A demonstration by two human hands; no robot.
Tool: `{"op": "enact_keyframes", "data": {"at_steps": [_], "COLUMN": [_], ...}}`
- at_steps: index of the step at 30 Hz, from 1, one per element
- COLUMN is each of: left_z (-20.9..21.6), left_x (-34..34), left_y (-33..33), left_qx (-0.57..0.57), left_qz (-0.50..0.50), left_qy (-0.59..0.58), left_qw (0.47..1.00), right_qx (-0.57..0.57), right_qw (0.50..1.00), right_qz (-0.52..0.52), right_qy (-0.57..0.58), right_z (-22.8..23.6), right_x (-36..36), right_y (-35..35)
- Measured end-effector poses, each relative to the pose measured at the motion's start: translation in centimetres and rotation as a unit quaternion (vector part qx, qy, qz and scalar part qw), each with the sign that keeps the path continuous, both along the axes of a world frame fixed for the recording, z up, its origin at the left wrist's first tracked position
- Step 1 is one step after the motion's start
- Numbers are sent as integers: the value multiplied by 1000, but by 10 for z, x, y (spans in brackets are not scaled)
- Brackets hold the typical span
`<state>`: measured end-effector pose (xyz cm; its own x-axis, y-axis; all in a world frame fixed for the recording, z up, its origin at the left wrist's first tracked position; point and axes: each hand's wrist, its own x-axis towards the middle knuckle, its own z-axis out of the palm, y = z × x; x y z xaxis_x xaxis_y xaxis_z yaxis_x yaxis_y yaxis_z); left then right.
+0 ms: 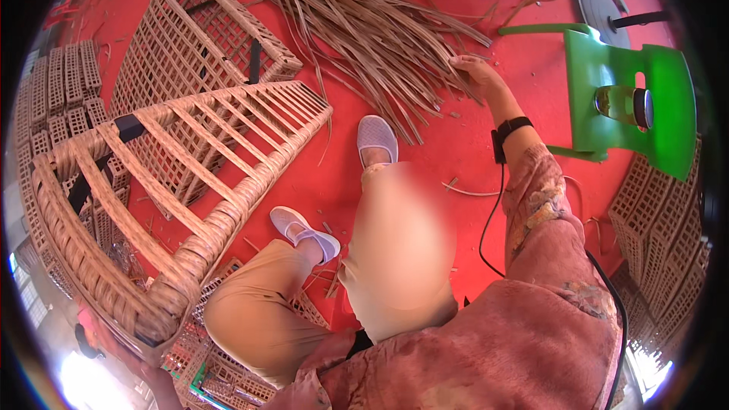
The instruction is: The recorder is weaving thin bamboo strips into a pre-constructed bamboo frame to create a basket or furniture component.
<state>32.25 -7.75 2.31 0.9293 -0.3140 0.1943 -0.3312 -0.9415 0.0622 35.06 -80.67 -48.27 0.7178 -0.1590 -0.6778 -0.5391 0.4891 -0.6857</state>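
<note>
Strand selection appears in hand: the right hand [477,70], grip closure indeterminable, is at flat brown strands [364,26] piled toward the far edge of the red floor [472,144], and drawing one next calls for a firm pinch.

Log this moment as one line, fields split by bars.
right hand: at loose brown strips | left hand: by woven frame, grip unclear | green chair: lidded jar on it

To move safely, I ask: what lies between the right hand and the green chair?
In the head view, red floor lies between the right hand and the chair.
</note>
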Motion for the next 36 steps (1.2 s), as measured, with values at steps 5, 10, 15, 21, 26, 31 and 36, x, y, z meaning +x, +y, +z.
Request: {"op": "enact_keyframes", "data": {"at_steps": [5,10,15,21,26,31,36], "left_z": [0,-1,-2,2,3,6,3], "left_x": [-7,-8,-6,-3,-1,-14,-29], "left_y": [-16,-26,-22,-25,-39,-48,-52], "left_qx": [-3,-21,-19,6,21,-13,-47], "left_qz": [1,-1,3,-21,-62,-62,-103], "left_qy": [-1,4,6,7,0,9,-27], "left_qw": [1000,1000,1000,1000,998,998,993], "right_qx": [113,8,-174,-67,-438,-719,-417], "right_qw": [990,995,974,997,866,663,807], "right_qz": [77,95,141,28,79,195,215], "right_qy": [-30,7,23,14,-228,-75,359], "right_z": [22,17,3,46,95,107,108], "right_x": [-1,15,19,30,-2,-257,-552], "right_y": [19,47,60,76,88,32,81]}}
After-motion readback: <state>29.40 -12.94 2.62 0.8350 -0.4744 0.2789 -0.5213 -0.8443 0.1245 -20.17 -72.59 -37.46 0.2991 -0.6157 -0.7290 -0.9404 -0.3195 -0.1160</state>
